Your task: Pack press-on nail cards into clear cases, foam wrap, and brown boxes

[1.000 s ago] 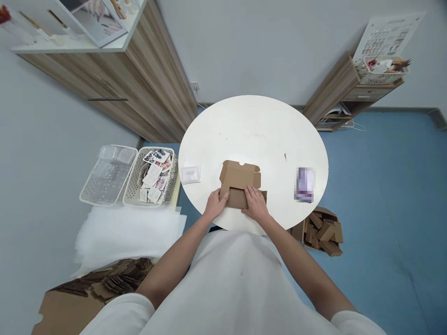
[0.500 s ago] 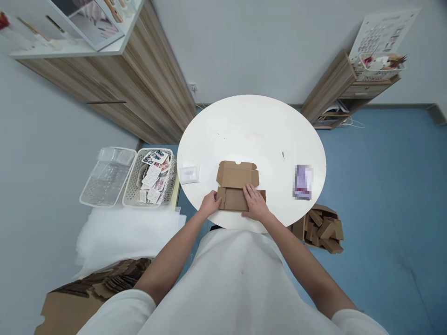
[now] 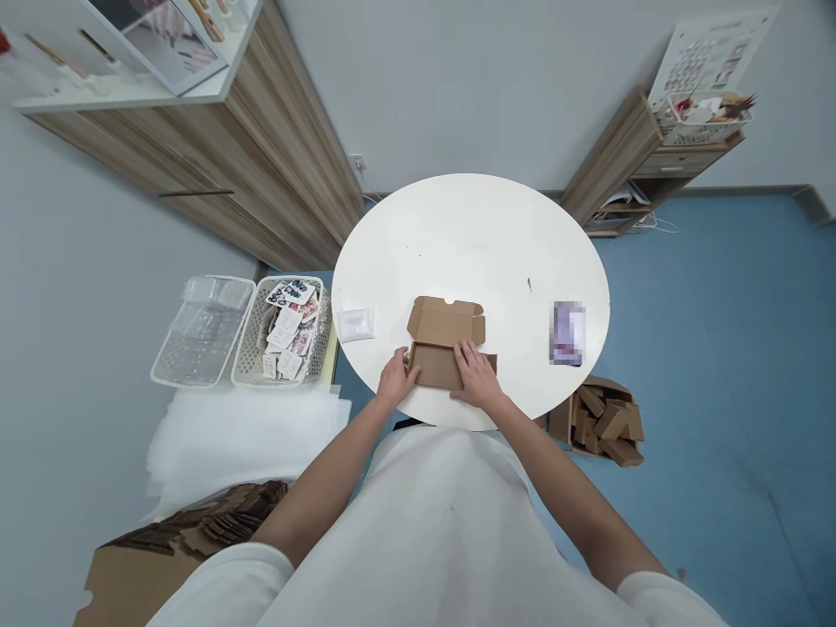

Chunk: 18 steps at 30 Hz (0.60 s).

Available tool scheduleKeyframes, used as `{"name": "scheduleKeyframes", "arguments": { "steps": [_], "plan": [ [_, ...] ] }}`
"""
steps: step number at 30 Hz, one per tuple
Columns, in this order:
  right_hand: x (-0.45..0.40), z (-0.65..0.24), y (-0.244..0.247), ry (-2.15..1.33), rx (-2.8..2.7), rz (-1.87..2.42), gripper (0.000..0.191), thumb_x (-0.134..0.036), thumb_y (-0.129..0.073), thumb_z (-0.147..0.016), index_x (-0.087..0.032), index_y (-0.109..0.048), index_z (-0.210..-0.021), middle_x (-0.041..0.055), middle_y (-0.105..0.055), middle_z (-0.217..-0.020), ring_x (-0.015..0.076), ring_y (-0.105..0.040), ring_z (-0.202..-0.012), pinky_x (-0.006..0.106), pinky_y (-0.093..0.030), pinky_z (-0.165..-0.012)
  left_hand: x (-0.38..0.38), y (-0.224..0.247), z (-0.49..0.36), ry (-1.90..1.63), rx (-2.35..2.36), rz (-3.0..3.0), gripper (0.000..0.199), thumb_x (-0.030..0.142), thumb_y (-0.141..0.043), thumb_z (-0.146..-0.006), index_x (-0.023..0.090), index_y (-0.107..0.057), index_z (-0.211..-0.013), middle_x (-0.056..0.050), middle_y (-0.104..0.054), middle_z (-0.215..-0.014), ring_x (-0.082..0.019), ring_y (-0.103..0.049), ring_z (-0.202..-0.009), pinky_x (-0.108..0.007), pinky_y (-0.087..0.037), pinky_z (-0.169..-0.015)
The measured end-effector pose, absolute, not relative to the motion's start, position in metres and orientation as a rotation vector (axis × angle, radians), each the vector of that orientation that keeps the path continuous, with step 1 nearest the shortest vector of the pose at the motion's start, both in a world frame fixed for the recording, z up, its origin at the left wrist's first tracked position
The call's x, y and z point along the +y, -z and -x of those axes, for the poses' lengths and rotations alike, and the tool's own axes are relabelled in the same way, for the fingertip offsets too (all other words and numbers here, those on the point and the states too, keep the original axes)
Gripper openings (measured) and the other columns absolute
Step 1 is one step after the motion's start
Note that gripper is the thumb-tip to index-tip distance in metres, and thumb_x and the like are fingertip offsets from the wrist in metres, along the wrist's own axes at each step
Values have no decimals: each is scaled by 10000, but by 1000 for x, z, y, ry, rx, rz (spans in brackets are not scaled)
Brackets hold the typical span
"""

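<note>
A small brown cardboard box [image 3: 436, 366] lies near the front edge of the white round table, its lid panel [image 3: 448, 324] laid back away from me. My left hand [image 3: 395, 380] grips the left end of the box, where the side now stands up. My right hand [image 3: 476, 374] rests on the right part of the box, fingers over its base and a flap sticking out beside them. A clear packet [image 3: 356, 325] lies at the table's left, and a purple, pixelated item [image 3: 568, 333] at its right.
Left of the table [image 3: 470, 235] stand a basket of printed cards [image 3: 287, 335], a basket of clear plastic [image 3: 205, 335], white sheets [image 3: 241, 444] and stacked flat cardboard [image 3: 137, 575]. A carton of brown boxes [image 3: 607, 422] sits on the floor at right.
The box's left flap, flat outward before, is now folded up, with my left hand against it. My right hand has hardly moved. The view has shifted slightly.
</note>
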State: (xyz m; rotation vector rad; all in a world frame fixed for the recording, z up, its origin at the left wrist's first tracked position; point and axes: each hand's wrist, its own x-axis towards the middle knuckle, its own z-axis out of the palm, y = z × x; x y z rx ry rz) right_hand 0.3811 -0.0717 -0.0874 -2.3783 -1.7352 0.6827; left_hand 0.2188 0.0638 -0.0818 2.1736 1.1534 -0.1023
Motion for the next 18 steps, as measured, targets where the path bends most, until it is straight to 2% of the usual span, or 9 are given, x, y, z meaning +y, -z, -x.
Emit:
{"name": "scheduleKeyframes", "arguments": {
  "steps": [3, 6, 10, 13, 15, 18],
  "plan": [
    [-72, -385, 88, -661, -1754, 2374, 1070, -413, -701, -577, -158, -66, -1400, 131, -127, -1467, 281, -68, -1349, 453, -196, -1039, 70, 76, -212, 151, 897, -2221, 949, 539, -607, -661, 207, -87, -1381, -122, -463, -1174, -213, -559, -866, -332, -431, -747],
    [-73, -388, 86, -660, -1788, 2351, 1059, -403, -700, -578, -178, -73, -1401, 121, -145, -1466, 279, -85, -1348, 452, -187, -1043, 79, 72, -217, 333, 769, -2310, 1189, 561, -718, -492, 235, -22, -1399, -121, -460, -1144, -284, -532, -956, -349, -425, -750],
    [-83, -390, 80, -636, -1778, 2299, 1032, -441, -684, -596, -208, -80, -1400, 107, -139, -1469, 278, -62, -1352, 472, -131, -1060, 84, 73, -229, 465, 783, -2343, 1219, 509, -749, -471, 248, -2, -1399, -126, -443, -1166, -308, -515, -1011, -335, -415, -750],
    [-102, -394, 78, -555, -1488, 2339, 891, -478, -598, -681, -218, -129, -1393, 102, -96, -1478, 293, -40, -1353, 512, -116, -1055, 81, 75, -232, 465, 804, -2321, 1215, 494, -749, -480, 241, 8, -1396, -133, -434, -1185, -308, -511, -1027, -326, -417, -742],
    [-117, -400, 81, -567, -1114, 2366, 814, -481, -542, -726, -203, -159, -1388, 119, -133, -1468, 301, -120, -1341, 508, -192, -1039, 79, 76, -232, 444, 816, -2301, 1208, 485, -751, -482, 243, 4, -1394, -130, -433, -1188, -310, -509, -1033, -327, -418, -746],
    [-133, -408, 87, -831, -592, 2203, 782, -510, -514, -736, -194, -203, -1379, 141, -308, -1400, 281, -389, -1225, 442, -377, -951, 76, 78, -231, 396, 830, -2275, 1196, 466, -757, -483, 253, -9, -1391, -124, -434, -1187, -311, -500, -1052, -333, -417, -767]
  ]
}}
